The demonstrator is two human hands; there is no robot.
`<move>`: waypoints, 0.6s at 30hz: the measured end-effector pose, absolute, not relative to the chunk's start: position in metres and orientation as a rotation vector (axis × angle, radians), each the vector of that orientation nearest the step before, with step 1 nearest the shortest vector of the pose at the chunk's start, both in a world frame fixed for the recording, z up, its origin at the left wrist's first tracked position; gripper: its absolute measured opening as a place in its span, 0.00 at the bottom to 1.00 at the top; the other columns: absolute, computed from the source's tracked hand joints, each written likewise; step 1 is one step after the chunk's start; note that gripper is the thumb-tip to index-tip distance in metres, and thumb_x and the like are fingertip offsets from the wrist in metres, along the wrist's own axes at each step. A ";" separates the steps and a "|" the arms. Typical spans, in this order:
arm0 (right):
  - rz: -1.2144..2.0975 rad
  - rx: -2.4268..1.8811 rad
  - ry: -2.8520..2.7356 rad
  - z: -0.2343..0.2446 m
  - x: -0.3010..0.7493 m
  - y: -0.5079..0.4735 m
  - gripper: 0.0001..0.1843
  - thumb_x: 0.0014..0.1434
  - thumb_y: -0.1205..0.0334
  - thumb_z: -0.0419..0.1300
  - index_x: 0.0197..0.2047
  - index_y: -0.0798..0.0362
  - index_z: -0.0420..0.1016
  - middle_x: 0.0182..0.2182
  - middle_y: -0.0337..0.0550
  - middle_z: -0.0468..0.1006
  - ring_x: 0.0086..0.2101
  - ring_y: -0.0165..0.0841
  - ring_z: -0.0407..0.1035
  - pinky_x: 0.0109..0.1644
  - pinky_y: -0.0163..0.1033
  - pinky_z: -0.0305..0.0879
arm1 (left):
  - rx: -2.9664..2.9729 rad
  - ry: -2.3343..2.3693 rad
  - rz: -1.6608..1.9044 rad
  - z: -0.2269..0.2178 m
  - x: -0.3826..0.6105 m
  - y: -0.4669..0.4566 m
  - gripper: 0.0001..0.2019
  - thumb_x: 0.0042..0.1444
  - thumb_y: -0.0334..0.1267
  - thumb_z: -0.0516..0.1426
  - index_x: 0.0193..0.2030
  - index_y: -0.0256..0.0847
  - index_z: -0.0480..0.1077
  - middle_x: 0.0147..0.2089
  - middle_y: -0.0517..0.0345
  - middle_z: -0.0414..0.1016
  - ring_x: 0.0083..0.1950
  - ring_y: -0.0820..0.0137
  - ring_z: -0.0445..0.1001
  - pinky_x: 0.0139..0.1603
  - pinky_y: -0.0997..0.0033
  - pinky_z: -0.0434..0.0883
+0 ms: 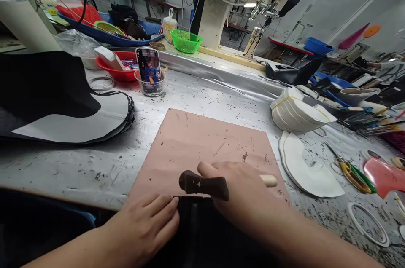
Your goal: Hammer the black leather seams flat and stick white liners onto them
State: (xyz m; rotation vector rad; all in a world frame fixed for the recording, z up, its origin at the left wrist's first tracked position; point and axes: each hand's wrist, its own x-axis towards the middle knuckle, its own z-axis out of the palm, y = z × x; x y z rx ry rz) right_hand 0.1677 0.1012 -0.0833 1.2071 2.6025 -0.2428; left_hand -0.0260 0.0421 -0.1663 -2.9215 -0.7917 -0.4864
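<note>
My right hand [240,186] is closed around a hammer, its dark metal head [202,185] sticking out on the left and its pale wooden handle end [268,180] on the right. Just below the hammer head is the upper edge of a black sheet of material [196,234], which runs down toward me. My left hand [152,221] grips this edge at its left corner, fingers together and thumb underneath out of sight. A pinkish-brown board [205,137] with scuffs lies flat under the edge and the hammer. Whether the hammer touches the black material, I cannot tell.
Stacked black pieces [44,87] lie at left. A phone [150,70] leans in a clear cup beside a red bowl [120,75]. White curved pieces [303,171], scissors [351,171] and a white ring [368,223] are at right. Behind stands a sewing machine [218,11].
</note>
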 end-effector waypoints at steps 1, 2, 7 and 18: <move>-0.281 1.180 2.587 -0.083 0.168 0.101 0.11 0.55 0.76 0.51 0.36 0.52 0.70 0.27 0.42 0.78 0.26 0.34 0.71 0.23 0.36 0.47 | -2.926 -0.795 -0.481 -0.167 -0.028 0.040 0.15 0.57 0.27 0.47 0.46 0.36 0.71 0.46 0.50 0.75 0.44 0.62 0.70 0.45 0.63 0.66; -0.315 1.130 2.557 -0.084 0.168 0.102 0.11 0.54 0.76 0.52 0.36 0.53 0.70 0.27 0.42 0.78 0.25 0.34 0.71 0.23 0.36 0.47 | -2.934 -0.798 -0.484 -0.168 -0.031 0.038 0.15 0.58 0.27 0.46 0.47 0.36 0.70 0.47 0.50 0.75 0.46 0.62 0.70 0.47 0.63 0.66; -0.294 1.167 2.570 -0.087 0.166 0.104 0.13 0.53 0.76 0.52 0.37 0.51 0.71 0.27 0.41 0.78 0.25 0.35 0.71 0.23 0.37 0.48 | -2.961 -0.781 -0.508 -0.168 -0.035 0.036 0.17 0.57 0.24 0.45 0.47 0.31 0.70 0.44 0.49 0.76 0.42 0.61 0.70 0.46 0.62 0.67; -0.314 1.070 2.694 -0.100 0.167 0.102 0.08 0.53 0.73 0.54 0.33 0.51 0.69 0.25 0.40 0.77 0.23 0.34 0.70 0.22 0.36 0.46 | -2.879 -0.838 -0.545 -0.172 -0.029 0.027 0.15 0.54 0.26 0.49 0.47 0.32 0.70 0.38 0.50 0.75 0.38 0.62 0.70 0.43 0.62 0.67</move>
